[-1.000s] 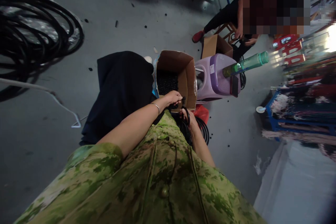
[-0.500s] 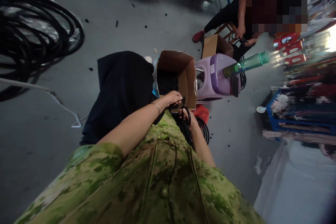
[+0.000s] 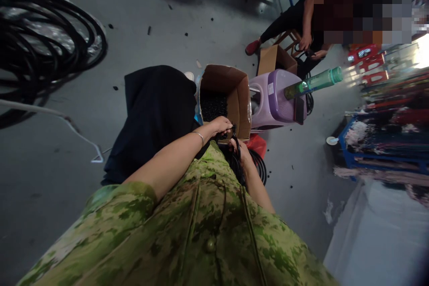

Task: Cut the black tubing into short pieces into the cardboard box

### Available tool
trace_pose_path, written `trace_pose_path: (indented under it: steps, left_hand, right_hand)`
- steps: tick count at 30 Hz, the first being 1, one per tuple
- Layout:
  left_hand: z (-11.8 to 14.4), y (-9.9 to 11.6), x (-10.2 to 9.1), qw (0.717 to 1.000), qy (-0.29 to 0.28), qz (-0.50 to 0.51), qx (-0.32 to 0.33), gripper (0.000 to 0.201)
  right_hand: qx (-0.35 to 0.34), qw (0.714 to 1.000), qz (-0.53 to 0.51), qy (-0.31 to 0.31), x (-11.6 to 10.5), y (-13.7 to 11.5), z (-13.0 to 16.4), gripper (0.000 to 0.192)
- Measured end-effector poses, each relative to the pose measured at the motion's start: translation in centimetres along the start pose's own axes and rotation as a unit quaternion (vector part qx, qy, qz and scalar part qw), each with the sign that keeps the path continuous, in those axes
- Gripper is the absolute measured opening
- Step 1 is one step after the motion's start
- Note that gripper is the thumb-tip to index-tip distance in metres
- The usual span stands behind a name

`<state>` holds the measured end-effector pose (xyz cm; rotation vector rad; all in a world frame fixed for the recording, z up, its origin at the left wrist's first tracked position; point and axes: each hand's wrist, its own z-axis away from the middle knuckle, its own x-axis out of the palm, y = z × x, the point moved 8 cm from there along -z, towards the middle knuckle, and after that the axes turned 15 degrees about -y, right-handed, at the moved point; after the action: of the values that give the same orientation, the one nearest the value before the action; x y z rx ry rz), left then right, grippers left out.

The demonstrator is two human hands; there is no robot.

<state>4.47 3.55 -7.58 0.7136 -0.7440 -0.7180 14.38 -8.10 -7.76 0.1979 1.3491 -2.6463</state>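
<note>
My left hand (image 3: 220,124), a bracelet on its wrist, is closed in a pinch at the near edge of an open cardboard box (image 3: 241,109). Between its fingers is the end of a thin black cord (image 3: 224,135), partly hidden. Just to the right, my right hand (image 3: 241,151) grips black-handled scissors (image 3: 237,146), whose tips point up towards the left fingertips. Small black pieces (image 3: 214,105) lie in a heap inside the box. Below my right hand hang coils of black cord (image 3: 259,167), beside a red plastic bag (image 3: 257,144).
Right of the box stands a purple-and-white plastic stool (image 3: 278,98) with a green bottle (image 3: 321,80) and a dark phone-like slab (image 3: 299,111) on it. A seated co-worker's hands (image 3: 305,44) are beyond. Large black coils (image 3: 50,49) lie at left; dark cloth (image 3: 157,111) lies left of the box.
The scissor handles in my right hand have drawn together, from a wide loop to a narrow one. My left hand stays in nearly the same place.
</note>
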Motion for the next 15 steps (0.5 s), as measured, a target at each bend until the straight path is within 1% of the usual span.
trace_pose_path:
  steps: [6, 10, 15]
  left_hand:
    - [0.15, 0.20, -0.02, 1.000, 0.009, 0.023, 0.009, 0.031]
    - [0.07, 0.15, 0.03, 1.000, 0.007, 0.023, 0.009, 0.031]
    - [0.06, 0.14, -0.04, 0.999, 0.012, 0.030, 0.011, 0.032]
  right_hand:
    - [-0.007, 0.999, 0.034, 0.000, -0.20, -0.22, -0.06, 0.051]
    - [-0.014, 1.000, 0.024, -0.006, -0.08, -0.36, 0.04, 0.051]
    - [-0.004, 1.000, 0.019, -0.008, -0.05, -0.21, 0.21, 0.051]
